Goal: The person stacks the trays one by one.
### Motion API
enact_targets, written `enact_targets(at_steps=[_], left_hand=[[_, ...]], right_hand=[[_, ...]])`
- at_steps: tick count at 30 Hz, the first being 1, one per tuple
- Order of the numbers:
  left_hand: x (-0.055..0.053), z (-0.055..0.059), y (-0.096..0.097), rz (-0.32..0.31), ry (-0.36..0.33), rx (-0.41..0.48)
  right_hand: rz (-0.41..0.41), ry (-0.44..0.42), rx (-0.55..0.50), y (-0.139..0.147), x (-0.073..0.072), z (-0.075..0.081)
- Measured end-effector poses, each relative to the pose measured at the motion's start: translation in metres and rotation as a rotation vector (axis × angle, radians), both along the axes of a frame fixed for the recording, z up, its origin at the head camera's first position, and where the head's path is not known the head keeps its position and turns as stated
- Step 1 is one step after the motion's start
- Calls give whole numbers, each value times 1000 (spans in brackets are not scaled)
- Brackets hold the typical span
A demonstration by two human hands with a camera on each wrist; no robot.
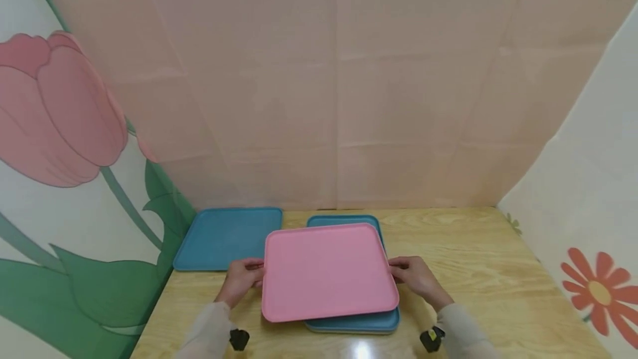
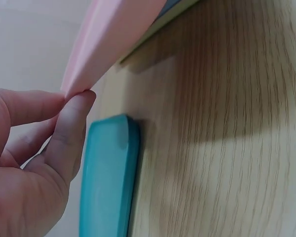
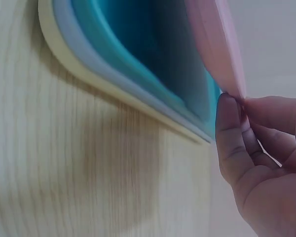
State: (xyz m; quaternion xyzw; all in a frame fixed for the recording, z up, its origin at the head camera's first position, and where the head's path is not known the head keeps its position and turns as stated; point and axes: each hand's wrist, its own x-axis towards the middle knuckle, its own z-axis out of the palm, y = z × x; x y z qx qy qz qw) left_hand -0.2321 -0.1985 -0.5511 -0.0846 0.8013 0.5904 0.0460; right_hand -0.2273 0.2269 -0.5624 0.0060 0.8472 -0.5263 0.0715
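2 hands (image 1: 241, 280) (image 1: 418, 280), pink tray (image 1: 329, 273) over stack (image 1: 354, 324), blue tray (image 1: 226, 240) left.

My left hand (image 1: 242, 278) has a thumb-to-finger pinch on the left edge of the pink tray (image 1: 329, 273); right hand (image 1: 416, 277) same, right edge. Forearms (image 1: 206, 330) angle in from its near side.

Pink tray (image 1: 329, 273) between left fingers (image 1: 255, 262) and right fingers (image 1: 400, 262), apparently above a blue tray (image 1: 356, 323)

Soft, even light of moderate brightness; a small white glare spot (image 1: 363, 350) marks the worktop (image 1: 473, 270) on the near side of the pink tray (image 1: 329, 273). Diffuse shadows (image 3: 123, 163) fall below that tray; both wrist views appear hazy.
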Motion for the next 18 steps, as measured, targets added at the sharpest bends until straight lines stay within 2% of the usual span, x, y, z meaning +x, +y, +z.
enact_targets(at_steps=[11,18], left_hand=[[1,-3,23,-34,-9,67],[-3,-8,32,-62,-18,75]], right_hand=[[-48,6,47,20,-6,1],[-79,2,77,28,-9,-6]])
